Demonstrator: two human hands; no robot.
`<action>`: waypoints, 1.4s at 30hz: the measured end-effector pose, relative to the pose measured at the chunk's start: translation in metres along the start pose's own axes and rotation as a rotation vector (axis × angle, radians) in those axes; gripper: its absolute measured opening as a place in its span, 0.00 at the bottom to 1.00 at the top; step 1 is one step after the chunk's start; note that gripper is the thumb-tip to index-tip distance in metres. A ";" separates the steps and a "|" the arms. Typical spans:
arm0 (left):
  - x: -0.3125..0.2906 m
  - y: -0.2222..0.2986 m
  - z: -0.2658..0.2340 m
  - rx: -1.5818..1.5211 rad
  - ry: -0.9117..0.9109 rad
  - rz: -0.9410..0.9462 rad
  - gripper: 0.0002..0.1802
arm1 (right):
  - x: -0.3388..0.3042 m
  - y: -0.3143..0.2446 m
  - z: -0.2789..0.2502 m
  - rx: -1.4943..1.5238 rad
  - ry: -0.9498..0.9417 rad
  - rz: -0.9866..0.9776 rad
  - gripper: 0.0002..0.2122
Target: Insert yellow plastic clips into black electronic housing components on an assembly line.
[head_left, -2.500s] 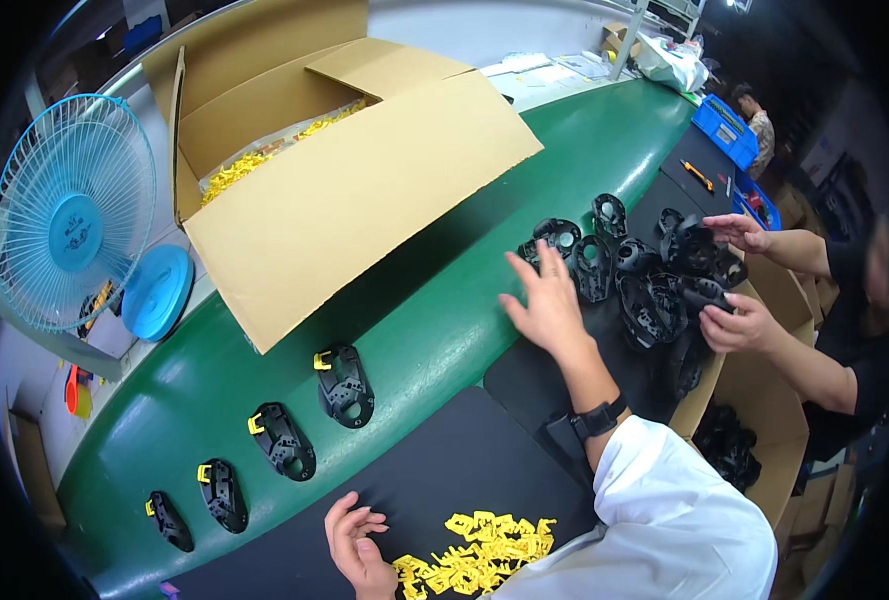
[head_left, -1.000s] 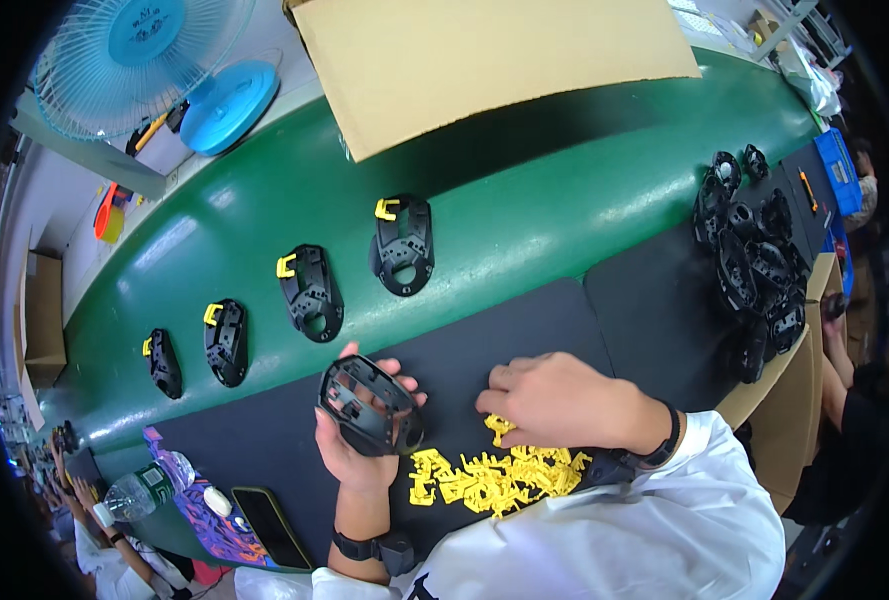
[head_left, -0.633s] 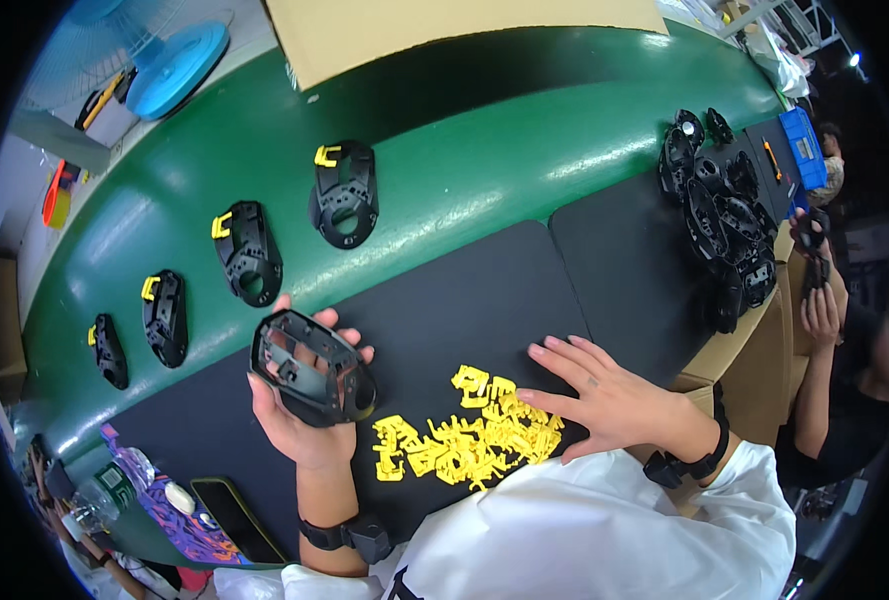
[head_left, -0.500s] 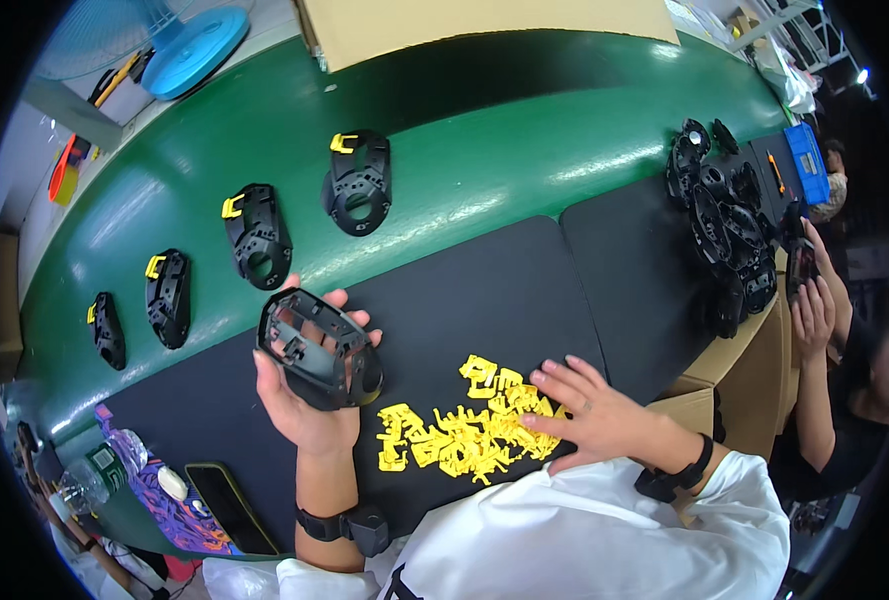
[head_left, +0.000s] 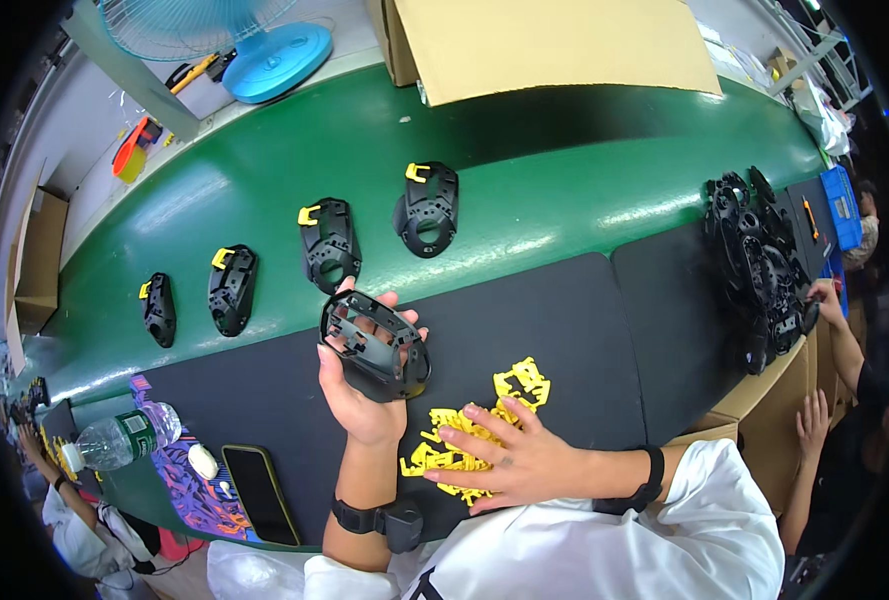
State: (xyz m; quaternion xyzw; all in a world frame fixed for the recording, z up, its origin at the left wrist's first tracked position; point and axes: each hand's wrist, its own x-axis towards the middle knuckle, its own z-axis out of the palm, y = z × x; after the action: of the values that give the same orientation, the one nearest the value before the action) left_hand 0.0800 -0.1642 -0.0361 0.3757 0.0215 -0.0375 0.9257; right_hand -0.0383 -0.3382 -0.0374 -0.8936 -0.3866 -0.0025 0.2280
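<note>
My left hand (head_left: 362, 408) is closed around a black plastic shell (head_left: 389, 362), its hollow inside facing up. Loose yellow plastic clips (head_left: 451, 428) form a pile on the black mat (head_left: 534, 312). Over that pile lies my right hand (head_left: 524, 458), palm down with fingers spread; it covers part of the clips and grips none that I can see. Beyond the mat, black shells each carrying a yellow clip stand in a slanting row: one (head_left: 427, 212) at the right end, another (head_left: 330, 245) beside it, then smaller ones (head_left: 232, 292) to the left.
Many black shells (head_left: 754, 250) are heaped at the right, beside a co-worker's hands (head_left: 816, 415) and a cardboard box (head_left: 764, 400). At the left lie a phone (head_left: 260, 494), a patterned mat (head_left: 189, 490) and a water bottle (head_left: 124, 440). A blue fan (head_left: 282, 62) stands at the back.
The whole view has shifted, so the bench appears farther right. My right hand has moved left across the yellow pile. My left hand still holds the shell; the co-worker's hands have moved apart.
</note>
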 end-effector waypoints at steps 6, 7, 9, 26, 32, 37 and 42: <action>-0.001 0.003 0.000 0.105 0.030 0.123 0.39 | 0.026 -0.001 0.003 0.027 -0.059 -0.050 0.30; -0.001 0.003 -0.001 0.107 0.036 0.136 0.39 | 0.028 0.001 0.004 0.035 -0.035 -0.054 0.27; -0.001 0.004 0.002 0.124 0.039 0.168 0.40 | 0.031 0.009 0.000 -0.003 -0.014 -0.039 0.26; 0.002 0.048 -0.031 -0.084 0.024 0.330 0.41 | 0.105 -0.022 -0.033 0.058 -0.182 -0.222 0.22; 0.003 0.090 -0.043 0.054 0.013 0.312 0.49 | 0.131 -0.057 -0.024 0.033 -0.226 -0.228 0.22; -0.001 0.099 -0.054 0.059 0.066 0.286 0.48 | 0.146 -0.042 -0.028 0.013 -0.215 -0.322 0.17; 0.004 0.098 -0.051 0.059 0.025 0.239 0.46 | 0.142 -0.008 -0.049 0.017 -0.121 -0.300 0.15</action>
State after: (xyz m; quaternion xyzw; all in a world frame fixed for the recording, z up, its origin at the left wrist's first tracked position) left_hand 0.0921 -0.0586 -0.0053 0.4031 -0.0131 0.0770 0.9118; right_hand 0.0641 -0.2558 0.0358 -0.8224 -0.5287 0.0204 0.2090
